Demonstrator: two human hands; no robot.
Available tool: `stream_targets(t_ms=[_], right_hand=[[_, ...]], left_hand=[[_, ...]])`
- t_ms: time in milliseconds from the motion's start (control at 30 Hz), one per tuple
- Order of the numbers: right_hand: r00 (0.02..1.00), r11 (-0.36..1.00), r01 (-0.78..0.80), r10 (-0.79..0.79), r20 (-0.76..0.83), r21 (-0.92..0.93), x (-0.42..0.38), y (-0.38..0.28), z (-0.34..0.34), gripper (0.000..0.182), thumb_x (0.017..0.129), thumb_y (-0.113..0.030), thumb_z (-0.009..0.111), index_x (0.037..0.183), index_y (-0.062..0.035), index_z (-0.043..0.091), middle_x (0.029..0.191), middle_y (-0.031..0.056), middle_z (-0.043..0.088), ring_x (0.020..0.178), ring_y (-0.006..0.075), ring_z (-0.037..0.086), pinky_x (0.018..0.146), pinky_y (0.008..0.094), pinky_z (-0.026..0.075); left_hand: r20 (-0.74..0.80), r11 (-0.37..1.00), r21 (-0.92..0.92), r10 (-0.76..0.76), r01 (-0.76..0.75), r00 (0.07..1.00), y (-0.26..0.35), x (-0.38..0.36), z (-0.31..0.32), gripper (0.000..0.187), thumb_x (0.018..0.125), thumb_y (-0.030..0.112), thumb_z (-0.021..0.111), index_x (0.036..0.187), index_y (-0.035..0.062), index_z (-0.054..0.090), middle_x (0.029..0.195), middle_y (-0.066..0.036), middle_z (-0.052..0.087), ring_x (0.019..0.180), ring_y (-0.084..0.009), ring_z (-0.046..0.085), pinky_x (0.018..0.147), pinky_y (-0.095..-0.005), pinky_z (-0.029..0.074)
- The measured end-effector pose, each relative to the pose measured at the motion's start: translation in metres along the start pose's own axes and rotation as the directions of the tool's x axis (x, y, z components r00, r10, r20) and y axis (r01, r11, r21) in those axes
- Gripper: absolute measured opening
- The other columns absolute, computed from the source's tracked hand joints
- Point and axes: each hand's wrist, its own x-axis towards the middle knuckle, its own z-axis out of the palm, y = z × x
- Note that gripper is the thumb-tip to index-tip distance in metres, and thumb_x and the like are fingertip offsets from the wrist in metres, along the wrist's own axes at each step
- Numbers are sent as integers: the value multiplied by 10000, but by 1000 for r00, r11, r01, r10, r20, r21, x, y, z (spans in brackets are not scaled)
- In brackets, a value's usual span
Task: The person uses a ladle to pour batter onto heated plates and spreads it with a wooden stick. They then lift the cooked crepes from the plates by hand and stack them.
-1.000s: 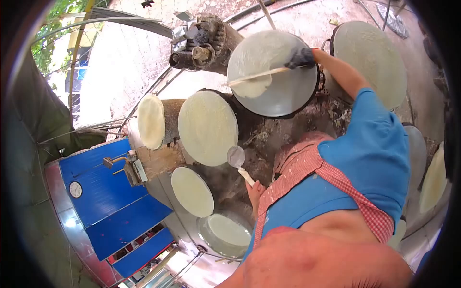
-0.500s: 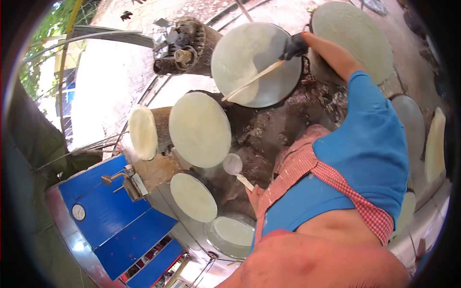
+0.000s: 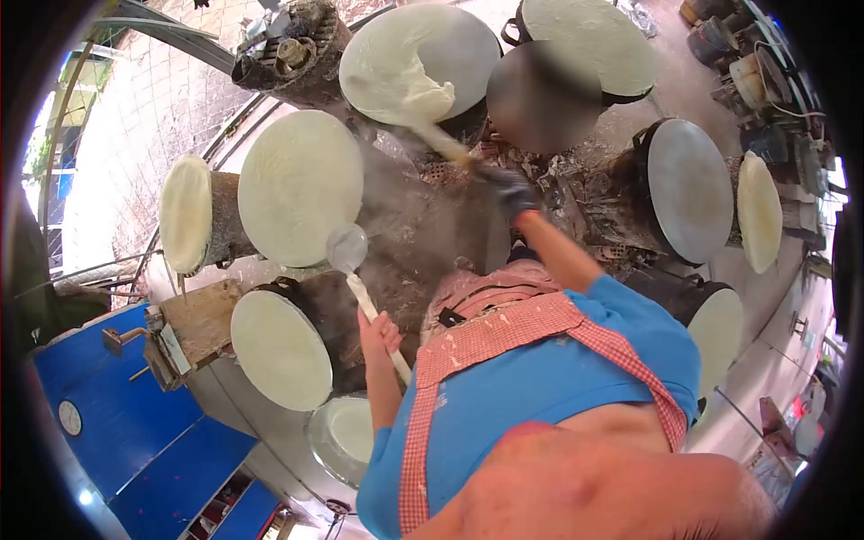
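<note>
My left hand [image 3: 382, 333] is bare and wrapped round the pale handle of a ladle [image 3: 347, 248], whose round bowl is raised beside a large round pan of pale batter [image 3: 301, 189]. A dark glove covers my right hand [image 3: 509, 191], which is closed on a flat wooden stick [image 3: 436, 139]. The stick's blurred far end reaches the lower rim of the top pan [image 3: 387, 54]. On that pan a pale sheet lies partly folded and bunched, with grey metal bare at its right.
Another coated pan [image 3: 585, 45] stands at upper right, near a blurred dark disc [image 3: 544, 97]. A bare grey pan [image 3: 690, 191] is at right, a coated pan [image 3: 282, 349] at lower left. Blue panels [image 3: 117, 396] and a wooden board [image 3: 202, 319] lie left.
The view has shifted. My right hand and the stick have drawn back from over the top pan toward my body, and its sheet is now bunched. My left hand has raised the ladle and shows more fully.
</note>
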Motion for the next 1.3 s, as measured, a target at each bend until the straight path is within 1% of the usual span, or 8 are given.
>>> stream_targets(t_ms=[367, 467, 567, 600, 933, 1033, 1100, 1300], right_hand=[[875, 847, -466, 483, 5, -255, -38, -13, -58, 318, 793, -179, 398, 1093, -145, 497, 762, 190, 579, 666, 337, 570, 542, 429, 440], [900, 894, -436, 432, -60, -104, 3, -31, 11, 307, 798, -197, 400, 1082, -147, 506, 770, 180, 583, 668, 331, 571, 549, 425, 440], [946, 925, -318, 325, -3, -209, 20, -23, 37, 298, 804, -215, 402, 1072, -149, 514, 779, 170, 587, 670, 326, 573, 555, 421, 441], [964, 914, -247, 266, 18, -321, 18, -2, 28, 295, 805, -221, 403, 1068, -149, 517, 782, 167, 588, 670, 324, 574, 557, 420, 441], [984, 988, 105, -119, -130, -114, 38, 10, 26, 293, 822, -332, 426, 992, -159, 591, 812, 128, 602, 696, 281, 581, 597, 376, 439], [938, 939, -342, 343, -40, 49, 35, 33, -48, 335, 814, -390, 451, 995, -139, 579, 774, 133, 597, 686, 246, 575, 583, 343, 433], [919, 909, -389, 394, -1, 152, 49, 32, -74, 351, 810, -403, 462, 1016, -140, 567, 767, 131, 595, 706, 235, 574, 584, 335, 432], [981, 972, -141, 162, 104, -186, 39, 23, -34, 278, 793, -307, 505, 1016, -151, 560, 748, 109, 599, 711, 222, 601, 609, 363, 463]], left_hand=[[100, 996, -36, 83, -79, 992, -14, -52, -49, 523, 813, 6, 400, 1239, 258, 229, 518, 18, 283, 333, -65, 266, 266, -191, 219], [72, 995, -101, 7, 0, 997, -20, -54, -56, 359, 907, 194, 339, 554, 145, 295, 507, 31, 243, 368, -69, 250, 310, -223, 222], [137, 932, -363, 43, 10, 990, -25, -59, -48, 244, 899, 163, 350, 663, 127, 402, 515, 27, 253, 409, -72, 276, 348, -214, 251], [115, 934, -354, 102, -55, 988, -24, -66, -40, 466, 845, 64, 376, 1230, 292, 242, 541, 19, 274, 413, -71, 285, 335, -191, 263], [464, 881, -427, 19, 205, 885, -19, -49, -24, 432, 887, 105, 353, 1269, 299, 295, 561, 16, 275, 399, -55, 259, 349, -190, 268], [496, 933, -348, 105, 87, 862, -18, -30, -22, 462, 884, 87, 346, 1283, 308, 275, 575, 14, 272, 408, -46, 274, 363, -176, 292], [246, 945, -323, 38, 45, 968, -3, -42, 8, 221, 870, 204, 392, 674, 104, 418, 451, 27, 283, 336, -62, 269, 288, -200, 238], [356, 950, -274, -42, 148, 934, -7, -15, 33, 107, 851, 118, 371, 820, 114, 474, 483, 5, 295, 345, -84, 278, 298, -211, 255]])
